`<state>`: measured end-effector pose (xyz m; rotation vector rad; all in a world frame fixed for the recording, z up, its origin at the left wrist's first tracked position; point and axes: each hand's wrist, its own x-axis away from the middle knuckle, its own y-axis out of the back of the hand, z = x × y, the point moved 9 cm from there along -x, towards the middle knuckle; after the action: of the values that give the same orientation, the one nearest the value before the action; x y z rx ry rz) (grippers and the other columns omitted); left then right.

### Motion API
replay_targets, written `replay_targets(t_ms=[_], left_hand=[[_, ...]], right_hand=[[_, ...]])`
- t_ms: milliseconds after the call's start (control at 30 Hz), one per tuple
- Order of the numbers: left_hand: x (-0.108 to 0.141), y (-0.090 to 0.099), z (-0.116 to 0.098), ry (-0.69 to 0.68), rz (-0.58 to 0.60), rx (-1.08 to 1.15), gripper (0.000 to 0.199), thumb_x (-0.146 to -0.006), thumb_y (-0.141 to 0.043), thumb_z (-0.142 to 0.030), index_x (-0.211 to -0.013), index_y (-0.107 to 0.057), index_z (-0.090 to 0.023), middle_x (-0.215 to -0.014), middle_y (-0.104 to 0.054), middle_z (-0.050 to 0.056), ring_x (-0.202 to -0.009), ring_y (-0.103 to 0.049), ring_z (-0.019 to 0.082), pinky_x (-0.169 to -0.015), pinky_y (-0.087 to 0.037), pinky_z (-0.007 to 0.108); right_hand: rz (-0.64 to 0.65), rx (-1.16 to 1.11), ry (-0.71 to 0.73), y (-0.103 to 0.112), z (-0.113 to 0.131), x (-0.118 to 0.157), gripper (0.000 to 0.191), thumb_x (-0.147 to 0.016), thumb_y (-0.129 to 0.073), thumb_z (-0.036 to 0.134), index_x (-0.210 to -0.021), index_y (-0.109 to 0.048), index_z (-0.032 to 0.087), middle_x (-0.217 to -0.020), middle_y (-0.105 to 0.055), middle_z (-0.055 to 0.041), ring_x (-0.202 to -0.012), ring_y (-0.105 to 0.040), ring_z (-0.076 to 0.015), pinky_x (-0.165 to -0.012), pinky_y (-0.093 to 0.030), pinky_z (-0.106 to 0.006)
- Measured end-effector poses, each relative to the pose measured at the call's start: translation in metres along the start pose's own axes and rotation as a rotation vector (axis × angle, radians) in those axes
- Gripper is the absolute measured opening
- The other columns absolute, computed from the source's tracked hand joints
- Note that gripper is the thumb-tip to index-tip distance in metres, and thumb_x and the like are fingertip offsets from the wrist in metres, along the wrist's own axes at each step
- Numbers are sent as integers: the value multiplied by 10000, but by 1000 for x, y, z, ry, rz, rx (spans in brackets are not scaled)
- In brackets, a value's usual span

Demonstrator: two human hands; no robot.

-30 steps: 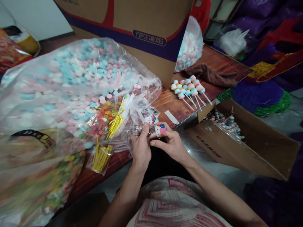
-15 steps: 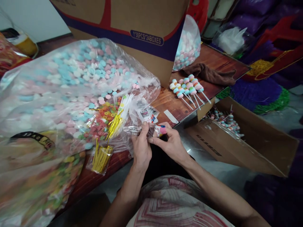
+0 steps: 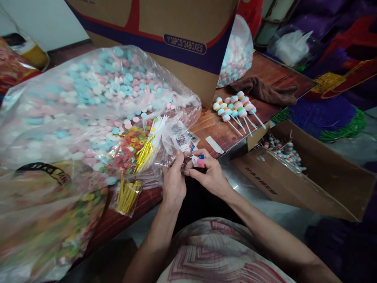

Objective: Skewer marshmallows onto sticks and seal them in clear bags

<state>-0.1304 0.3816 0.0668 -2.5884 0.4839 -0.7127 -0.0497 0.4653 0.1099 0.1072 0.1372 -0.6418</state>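
Between my hands is a small clear plastic wrapper [image 3: 162, 162] with a colourful printed part [image 3: 198, 160]. My left hand [image 3: 174, 179] pinches its clear part between thumb and fingers. The printed end lies in the fingers of my right hand [image 3: 209, 173], which are closed on it. Just beyond my fingertips are printed packets [image 3: 186, 140]. To the left lie white sticks [image 3: 159, 131], gold ties [image 3: 144, 155] and ring candies [image 3: 134, 139]. Several candy skewers [image 3: 235, 107] in pink, blue and white rest on the table at the right.
A large bag of pastel candies [image 3: 97, 86] covers the left of the table [image 3: 265, 70]. Behind it stands a big carton [image 3: 176, 23]. An open box [image 3: 306, 184] of wrapped skewers is at the right, below a brown cloth [image 3: 265, 91]. A packet of gold ties [image 3: 128, 196] lies near the edge.
The printed part has turned a little and shows more of its face between my right fingers. My left hand has shifted slightly left. The whole view has moved slightly.
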Motion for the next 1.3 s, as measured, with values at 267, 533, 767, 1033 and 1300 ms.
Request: replay_targets(t_ms=[267, 533, 767, 1033, 1300], left_hand=[[4, 1, -9, -135, -57, -11, 255, -707, -830, -422, -757, -742, -187, -739, -717, -2, -662, -654, 120, -745, -531, 268], [2, -10, -4, -17, 56, -17, 344, -664, -867, -414, -880, -716, -193, -841, -726, 28, -763, -673, 155, -688, -530, 260], [12, -10, 0, 105, 221, 38, 294, -736, -816, -438, -832, -738, -172, -858, -724, 44, -758, -658, 125, -731, -540, 247], [5, 8, -7, -98, 98, -65, 252, -614, -899, -344, -671, -727, -170, -757, -715, 8, -721, -642, 100, -745, -527, 222], [0, 20, -10, -227, 29, -133, 289, -640, -885, -382, -782, -743, -174, -778, -729, 12, -742, -658, 138, -793, -527, 296]], right_hand=[[-198, 50, 11, 5, 9, 13, 80, -792, -724, 180, -728, -691, 212, -856, -561, -14, -845, -559, -195, -789, -461, -315], [-287, -35, -71, 16, 0, 17, 167, -775, -771, 252, -647, -674, 206, -799, -604, -14, -796, -573, -196, -750, -454, -316], [-365, -251, -153, 26, -17, 14, 153, -798, -796, 328, -725, -741, 204, -809, -655, -14, -788, -592, -200, -771, -471, -319], [-253, -386, -186, 7, -23, 9, 210, -859, -739, 404, -770, -789, 221, -760, -673, -9, -753, -563, -187, -791, -469, -325], [-190, -423, -190, -1, -21, 4, 231, -763, -843, 432, -720, -766, 219, -920, -683, -30, -904, -599, -223, -900, -472, -354]])
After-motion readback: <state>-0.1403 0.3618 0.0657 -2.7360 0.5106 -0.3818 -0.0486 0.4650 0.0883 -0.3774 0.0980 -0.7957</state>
